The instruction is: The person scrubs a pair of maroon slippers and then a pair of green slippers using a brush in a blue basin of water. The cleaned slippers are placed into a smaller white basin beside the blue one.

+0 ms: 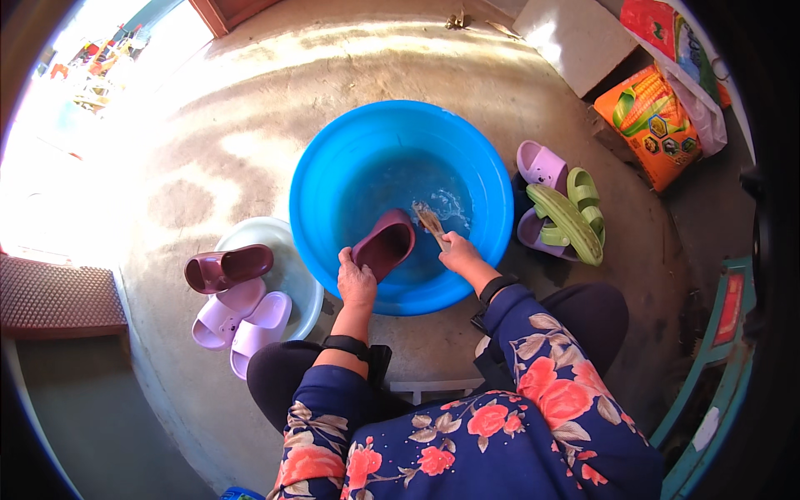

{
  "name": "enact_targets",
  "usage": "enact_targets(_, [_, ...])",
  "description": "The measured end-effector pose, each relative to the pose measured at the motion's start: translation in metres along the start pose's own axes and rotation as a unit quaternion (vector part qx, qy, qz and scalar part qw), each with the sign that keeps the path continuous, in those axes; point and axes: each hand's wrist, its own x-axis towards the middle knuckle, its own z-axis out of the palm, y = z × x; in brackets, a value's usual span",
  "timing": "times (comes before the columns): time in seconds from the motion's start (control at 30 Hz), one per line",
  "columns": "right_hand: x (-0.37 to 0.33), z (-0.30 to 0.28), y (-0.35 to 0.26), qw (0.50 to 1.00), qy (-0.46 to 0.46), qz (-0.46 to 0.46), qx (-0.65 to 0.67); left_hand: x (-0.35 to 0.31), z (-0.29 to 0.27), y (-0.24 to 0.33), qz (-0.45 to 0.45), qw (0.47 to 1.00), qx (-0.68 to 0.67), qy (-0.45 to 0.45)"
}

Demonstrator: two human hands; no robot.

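Observation:
A large blue basin [317,171] with water in it stands on the floor in front of me. My left hand [357,283] grips a maroon slipper [385,248] over the basin's near side, sole side hidden. My right hand [463,257] is closed around the handle of a brush [430,222] with straw-coloured bristles, close to the slipper's right but apart from it. Splashed, bubbly water shows beside the bristles. Left of the basin, another maroon slipper [229,267] and two lavender slippers [259,331] rest in and over a pale shallow basin [305,296].
Lavender slippers [542,163] and green slippers [567,221] lie piled to the basin's right. Farther right are an orange bag [650,125] and a pale board [575,43]. A teal frame [696,379] stands at lower right; a brown textured slab [62,296] is at left.

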Motion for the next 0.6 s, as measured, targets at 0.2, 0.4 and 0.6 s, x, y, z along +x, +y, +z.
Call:
enact_targets(0.2, [0.016, 0.007, 0.010, 0.983, 0.090, -0.060, 0.145, 0.002, 0.006, 0.000, -0.015, 0.998, 0.054, -0.033])
enact_targets(0.4, [-0.026, -0.005, -0.011, 0.976, 0.012, -0.089, 0.200, 0.009, 0.004, 0.004, -0.055, 0.992, 0.091, -0.064])
enact_targets(0.6, [-0.068, -0.045, -0.006, 0.984, -0.045, -0.112, 0.133, 0.004, 0.009, 0.005, -0.044, 0.993, 0.102, -0.049])
